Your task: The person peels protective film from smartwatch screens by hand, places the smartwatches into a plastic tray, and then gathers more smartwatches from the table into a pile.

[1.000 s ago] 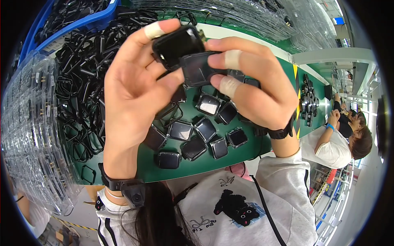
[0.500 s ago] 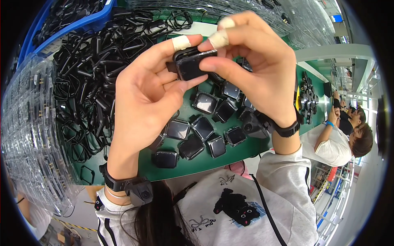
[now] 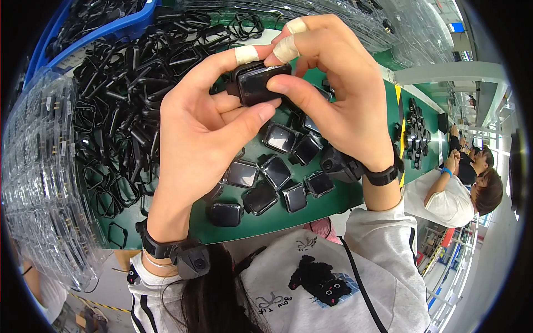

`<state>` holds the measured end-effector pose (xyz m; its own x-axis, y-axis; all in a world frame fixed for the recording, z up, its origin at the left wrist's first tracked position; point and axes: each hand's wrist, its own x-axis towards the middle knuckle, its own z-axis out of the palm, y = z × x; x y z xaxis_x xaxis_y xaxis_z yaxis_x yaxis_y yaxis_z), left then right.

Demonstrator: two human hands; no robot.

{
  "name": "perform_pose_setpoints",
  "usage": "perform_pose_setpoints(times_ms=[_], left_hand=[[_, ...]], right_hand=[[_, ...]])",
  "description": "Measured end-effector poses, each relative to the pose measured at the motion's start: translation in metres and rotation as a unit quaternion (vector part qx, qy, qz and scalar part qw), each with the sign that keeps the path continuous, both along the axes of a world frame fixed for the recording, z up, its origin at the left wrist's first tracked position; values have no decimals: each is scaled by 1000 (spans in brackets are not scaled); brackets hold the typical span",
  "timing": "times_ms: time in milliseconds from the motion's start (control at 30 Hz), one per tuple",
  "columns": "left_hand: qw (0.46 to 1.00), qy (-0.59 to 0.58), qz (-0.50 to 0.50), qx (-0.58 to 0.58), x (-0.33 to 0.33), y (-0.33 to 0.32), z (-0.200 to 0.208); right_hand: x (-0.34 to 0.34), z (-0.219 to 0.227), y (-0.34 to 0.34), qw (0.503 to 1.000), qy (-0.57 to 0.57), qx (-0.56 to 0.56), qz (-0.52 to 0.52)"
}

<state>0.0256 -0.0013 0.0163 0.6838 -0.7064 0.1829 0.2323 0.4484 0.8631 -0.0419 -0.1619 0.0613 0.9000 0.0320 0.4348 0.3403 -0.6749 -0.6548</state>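
Above the table, both hands hold a black rounded-square watch case [image 3: 253, 89] with a glossy face. My left hand [image 3: 191, 125] grips its left side, with a taped index finger along the top edge and the thumb below the lower edge. My right hand [image 3: 347, 91] pinches the right side, its thumb on the glossy face and taped fingers at the top edge. A black rim shows along the case's upper edge; whether it is a separate frame, I cannot tell. Under the hands lie several similar square watch cases [image 3: 261, 198], some in clear film.
A heap of thin black frames [image 3: 119, 119] covers the table's left side. Behind it stands a blue bin [image 3: 114, 41]. Clear plastic trays are stacked at the left [image 3: 41, 177] and far side [image 3: 355, 25]. More black parts [image 3: 416, 133] lie farther right, near other people.
My right hand has shifted slightly left. My left thumb has straightened toward the case's lower edge, and the case has tilted a little. Both hands keep hold of it.
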Motion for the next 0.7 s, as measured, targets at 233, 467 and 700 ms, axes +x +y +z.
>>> perform_pose_setpoints(times_ms=[233, 467, 700], left_hand=[[995, -17, 90, 28, -4, 1, -6], [990, -83, 112, -30, -5, 2, -7], [984, -122, 130, -11, -4, 4, -14]], right_hand=[[-7, -9, 7, 984, 31, 174, 5], [-17, -13, 9, 982, 9, 186, 19], [-20, -20, 17, 987, 64, 150, -4]])
